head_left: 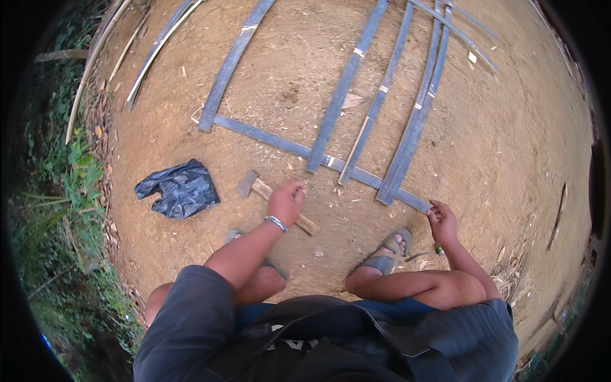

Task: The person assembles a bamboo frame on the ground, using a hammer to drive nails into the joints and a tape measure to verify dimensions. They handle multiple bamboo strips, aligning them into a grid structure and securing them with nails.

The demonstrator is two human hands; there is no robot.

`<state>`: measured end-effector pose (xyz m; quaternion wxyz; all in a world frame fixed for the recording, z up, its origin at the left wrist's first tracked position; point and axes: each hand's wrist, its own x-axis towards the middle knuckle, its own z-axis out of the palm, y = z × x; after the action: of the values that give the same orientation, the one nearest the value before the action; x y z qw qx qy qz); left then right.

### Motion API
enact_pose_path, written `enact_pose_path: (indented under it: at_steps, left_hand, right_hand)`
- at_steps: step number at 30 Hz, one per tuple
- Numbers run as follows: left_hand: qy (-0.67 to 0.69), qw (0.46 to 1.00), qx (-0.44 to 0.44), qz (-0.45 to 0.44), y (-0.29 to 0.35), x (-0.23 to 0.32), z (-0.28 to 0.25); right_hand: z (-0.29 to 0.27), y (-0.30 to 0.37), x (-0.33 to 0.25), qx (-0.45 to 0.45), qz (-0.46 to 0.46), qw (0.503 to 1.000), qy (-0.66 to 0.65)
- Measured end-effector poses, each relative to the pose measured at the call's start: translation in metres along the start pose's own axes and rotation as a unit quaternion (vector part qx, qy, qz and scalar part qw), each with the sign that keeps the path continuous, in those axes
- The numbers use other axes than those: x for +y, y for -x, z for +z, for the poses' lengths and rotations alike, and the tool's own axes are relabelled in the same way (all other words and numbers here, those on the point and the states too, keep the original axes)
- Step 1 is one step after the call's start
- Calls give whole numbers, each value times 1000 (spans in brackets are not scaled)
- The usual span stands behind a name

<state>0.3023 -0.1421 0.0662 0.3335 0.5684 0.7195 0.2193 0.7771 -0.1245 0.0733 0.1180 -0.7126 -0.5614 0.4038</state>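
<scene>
My right hand [442,223] pinches the right end of a long grey-blue crosswise slat [261,135] between thumb and fingers. Several lengthwise slats of the same colour lie over or against it, among them a wide slat [340,95], a narrower slat [377,105] and a close pair [410,137]. At its left end, another slat [232,67] meets it. My left hand [287,202] is above the wooden handle of a hatchet [262,189], its fingers curled in. Whatever those fingers may hold is too small or hidden to make out.
A crumpled black plastic bag [181,190] lies left of the hatchet. My sandalled foot [388,251] is near the right hand. Loose strips [159,51] and a long pole [95,63] lie at the far left, beside green plants [70,242]. Wood chips dot the brown dirt.
</scene>
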Motion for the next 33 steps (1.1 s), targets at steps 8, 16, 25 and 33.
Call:
enact_pose_path:
  at_steps: [8,16,25,33]
  left_hand:
    - [-87,953,-262,121,48,13,24]
    - [-35,984,-107,138,14,8,9]
    - [-54,989,-6,137,-23,10,-22]
    - [-77,985,-71,138,11,-1,8]
  right_hand:
    - [-2,-4,7,14,2,1000,21]
    - [-14,-11,-8,17,6,998,63]
    - [-13,-18,-6,26,10,997,75]
    - [-12,-19,11,31,-3,995,91]
